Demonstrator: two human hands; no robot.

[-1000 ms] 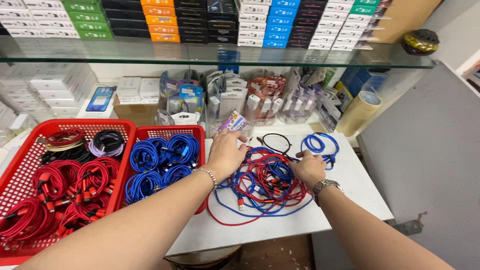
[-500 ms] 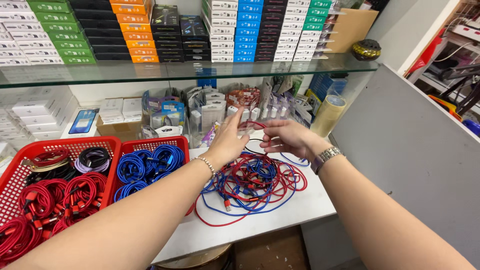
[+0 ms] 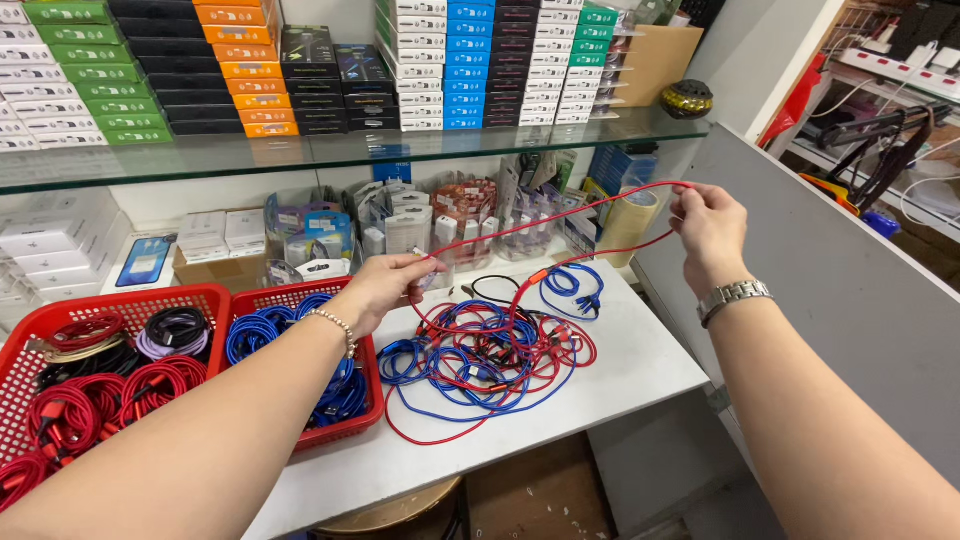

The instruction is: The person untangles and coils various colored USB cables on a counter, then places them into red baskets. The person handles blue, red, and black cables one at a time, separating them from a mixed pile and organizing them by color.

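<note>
1. Head view, hands: the left hand (image 3: 385,285) is closed, with one end of a red cable (image 3: 560,215) pinched at its fingertips, low over the white desk (image 3: 640,365). The right hand (image 3: 708,225) is raised at 2 o'clock from the left one and is closed on the folded far end of the same cable.
2. Head view, cable: the red cable is stretched in the air between both hands as two strands, and its lower strand is seen dropping into the tangle of cables (image 3: 490,355) at 5 o'clock from the left hand.
3. Head view, desk: the red and blue tangle is spread flat on the desk, just beside a red basket (image 3: 355,420) filled with coiled blue cables (image 3: 255,335).
4. Head view, surroundings: a second red basket (image 3: 60,310), at 9 o'clock, is filled with red, black and pale coils. Stacked coloured boxes (image 3: 480,60) are lined up on a glass shelf (image 3: 300,155) at 12 o'clock.
</note>
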